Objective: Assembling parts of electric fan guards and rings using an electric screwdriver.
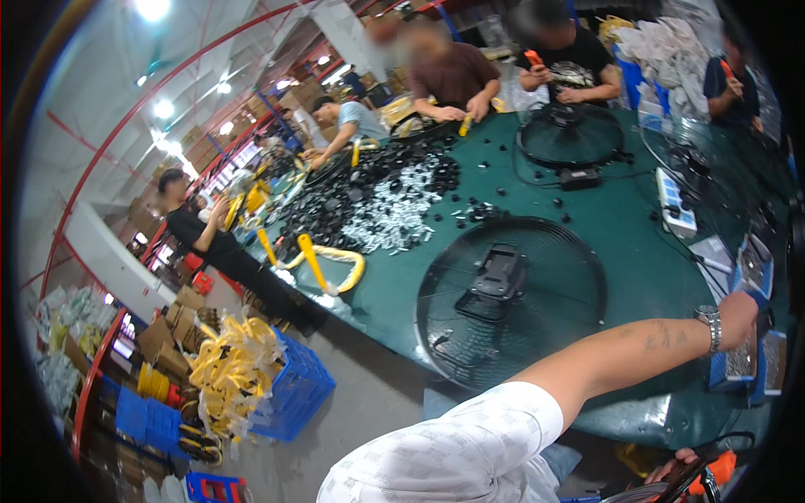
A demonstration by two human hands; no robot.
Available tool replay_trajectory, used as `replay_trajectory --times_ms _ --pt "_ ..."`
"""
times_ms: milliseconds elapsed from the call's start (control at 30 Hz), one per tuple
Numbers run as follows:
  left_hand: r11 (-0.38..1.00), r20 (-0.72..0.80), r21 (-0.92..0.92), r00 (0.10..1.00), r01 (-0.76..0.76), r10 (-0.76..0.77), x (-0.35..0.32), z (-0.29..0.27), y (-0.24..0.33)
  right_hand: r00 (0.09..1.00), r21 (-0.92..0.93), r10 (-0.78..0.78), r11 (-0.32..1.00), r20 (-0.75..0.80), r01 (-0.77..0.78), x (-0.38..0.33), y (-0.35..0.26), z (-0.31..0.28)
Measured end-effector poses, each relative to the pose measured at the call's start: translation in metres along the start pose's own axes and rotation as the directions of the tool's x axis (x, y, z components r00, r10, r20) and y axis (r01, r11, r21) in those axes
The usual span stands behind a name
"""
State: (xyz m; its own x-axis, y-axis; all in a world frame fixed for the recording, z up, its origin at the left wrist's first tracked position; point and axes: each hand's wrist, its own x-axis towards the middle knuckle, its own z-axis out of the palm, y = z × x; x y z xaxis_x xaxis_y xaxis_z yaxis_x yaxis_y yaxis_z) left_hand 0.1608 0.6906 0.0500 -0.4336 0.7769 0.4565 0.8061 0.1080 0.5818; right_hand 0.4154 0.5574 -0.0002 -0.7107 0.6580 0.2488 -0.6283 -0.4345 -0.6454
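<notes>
My left arm, with a steel watch on its wrist, stretches across the table's right side. My left hand [738, 323] is at the small blue-and-white boxes of metal screws [738, 362]; its fingers are mostly hidden. At the lower right edge, my right hand [676, 464] shows only in part, fingers curled, beside an orange-and-black tool [719, 471] and dark curved wires. What it grips is not plain. A round black fan guard with a motor housing [501, 272] lies on the green table [377, 293], left of my forearm.
Black plastic parts [335, 193] and silvery pieces [394, 205] are heaped mid-table. A white power strip [675, 203] lies at right. Yellow tubular handles [314, 264] rest at the left edge. A blue crate [293, 386] of yellow parts stands on the floor. Several people work around the table.
</notes>
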Motion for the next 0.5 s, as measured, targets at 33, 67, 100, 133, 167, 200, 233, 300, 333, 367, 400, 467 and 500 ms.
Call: replay_trajectory --times_ms 33,67,100,133,167,200,233,300,333,367,400,467,500 --pt "1.0 -0.018 0.024 1.0 -0.002 0.003 -0.003 -0.018 0.0 1.0 -0.005 0.008 1.0 -0.008 -0.008 0.004 0.002 0.013" --pt "0.997 -0.04 -0.065 0.998 -0.044 0.041 -0.007 -0.038 0.002 1.0 -0.005 0.013 1.0 -0.012 -0.013 0.009 0.005 0.024" --pt "0.984 -0.066 -0.164 0.996 -0.07 0.06 -0.012 -0.058 0.005 1.0 0.003 0.018 1.0 -0.006 -0.018 0.011 0.008 0.034" --pt "0.985 -0.085 -0.151 0.994 -0.083 0.071 -0.018 -0.079 0.009 0.998 -0.024 0.048 0.999 0.04 -0.047 0.018 0.01 0.041" --pt "0.985 -0.108 -0.14 0.99 -0.1 0.086 -0.026 -0.103 0.011 0.997 -0.023 0.057 0.998 0.056 -0.056 0.02 0.014 0.046" --pt "0.973 -0.112 -0.168 0.984 -0.159 0.141 -0.034 -0.129 0.011 1.0 -0.003 0.002 1.0 0.02 -0.002 0.022 0.02 0.05" --pt "0.965 -0.091 -0.19 0.982 -0.181 0.166 -0.046 -0.156 0.012 0.998 0.014 -0.052 0.999 -0.017 0.052 0.024 0.025 0.05" --pt "0.922 -0.192 -0.222 0.941 -0.318 0.278 -0.081 -0.208 0.015 0.998 -0.091 -0.029 0.996 -0.057 0.023 0.043 0.039 0.04" --pt "0.905 -0.212 -0.266 0.936 -0.331 0.28 -0.103 -0.233 0.017 0.91 0.071 0.044 0.994 0.411 -0.08 0.072 0.045 0.03" --pt "0.905 -0.205 -0.277 0.94 -0.322 0.272 -0.13 -0.257 0.017 0.616 0.165 0.022 0.955 0.787 -0.245 0.089 0.055 0.022" --pt "0.904 -0.194 -0.289 0.944 -0.315 0.267 -0.16 -0.282 0.014 0.599 0.205 0.01 0.935 0.801 -0.29 0.096 0.067 0.016" --pt "0.922 -0.074 -0.355 0.988 -0.151 0.134 -0.234 -0.325 0.004 0.533 0.249 -0.006 0.889 0.846 -0.384 0.107 0.089 0.012" --pt "0.914 -0.009 -0.401 0.998 -0.062 0.063 -0.271 -0.342 -0.001 0.519 0.254 -0.009 0.879 0.855 -0.403 0.106 0.099 0.016"
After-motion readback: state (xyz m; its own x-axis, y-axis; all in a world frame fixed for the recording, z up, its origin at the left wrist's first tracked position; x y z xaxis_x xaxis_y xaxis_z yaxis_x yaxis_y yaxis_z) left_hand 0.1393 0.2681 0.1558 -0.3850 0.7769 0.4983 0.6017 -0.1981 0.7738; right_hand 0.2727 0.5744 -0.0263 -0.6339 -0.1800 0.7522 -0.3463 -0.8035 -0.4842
